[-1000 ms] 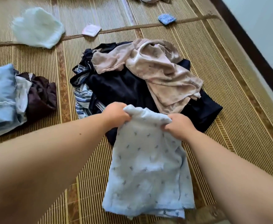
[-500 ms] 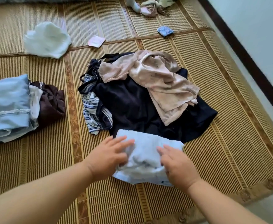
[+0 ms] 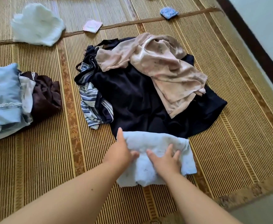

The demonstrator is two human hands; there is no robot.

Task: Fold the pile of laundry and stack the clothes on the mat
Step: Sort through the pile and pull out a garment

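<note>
A pale blue patterned cloth (image 3: 158, 143) lies folded on the woven mat (image 3: 51, 151) in front of me. My left hand (image 3: 122, 150) lies flat on its left edge, fingers straight. My right hand (image 3: 166, 160) presses flat on its middle, fingers spread. Just beyond it sits the unfolded pile: a dark navy garment (image 3: 137, 101), a beige satin garment (image 3: 164, 68) on top, and a striped piece (image 3: 92, 102) at the left. At the left edge a stack holds a light blue garment (image 3: 1, 94) and a dark brown one (image 3: 46, 94).
A white cloth (image 3: 37, 25) lies at the far left. A small pink folded item (image 3: 92, 25) and a small blue patterned one (image 3: 168, 12) rest near the mat seam. The mat's right edge meets a dark skirting board (image 3: 253, 41) and pale floor.
The blue cloth, held up by its top edge a second ago, was laid on the mat and folded over. Both hands let go and now press it flat.
</note>
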